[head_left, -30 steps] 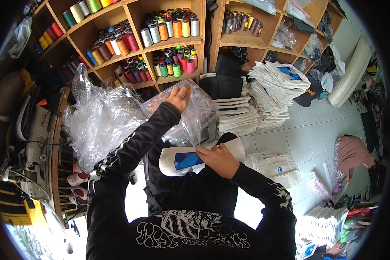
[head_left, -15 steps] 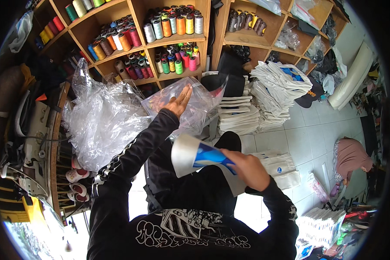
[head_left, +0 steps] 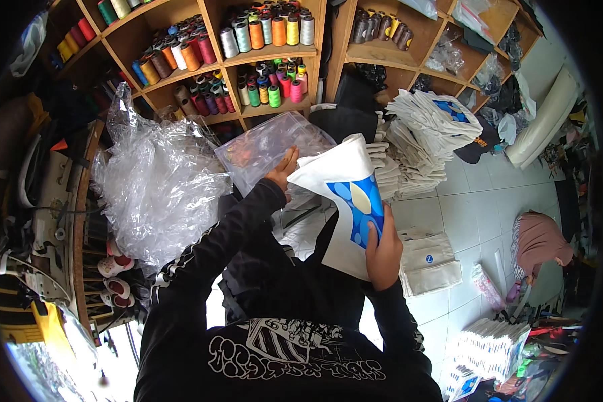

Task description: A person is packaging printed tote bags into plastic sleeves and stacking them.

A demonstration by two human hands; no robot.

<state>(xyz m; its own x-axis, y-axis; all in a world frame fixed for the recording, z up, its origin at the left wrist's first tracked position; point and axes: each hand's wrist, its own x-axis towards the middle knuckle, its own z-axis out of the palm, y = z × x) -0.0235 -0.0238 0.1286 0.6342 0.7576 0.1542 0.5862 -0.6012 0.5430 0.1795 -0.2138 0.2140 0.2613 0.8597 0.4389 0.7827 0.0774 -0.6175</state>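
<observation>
The folded white cloth bag with the blue print (head_left: pixel 348 201) has gone up from low in front of the body, where it lay rolled and flat a second ago, to stand unrolled and nearly upright, its top edge now against the clear plastic bag (head_left: pixel 268 146). The right hand (head_left: pixel 383 253) has shifted from resting on top of the bag to gripping its lower right edge. The left hand (head_left: pixel 283 171) has drawn back from the far top of the clear plastic bag to its near edge, and now touches the cloth bag's upper left corner.
</observation>
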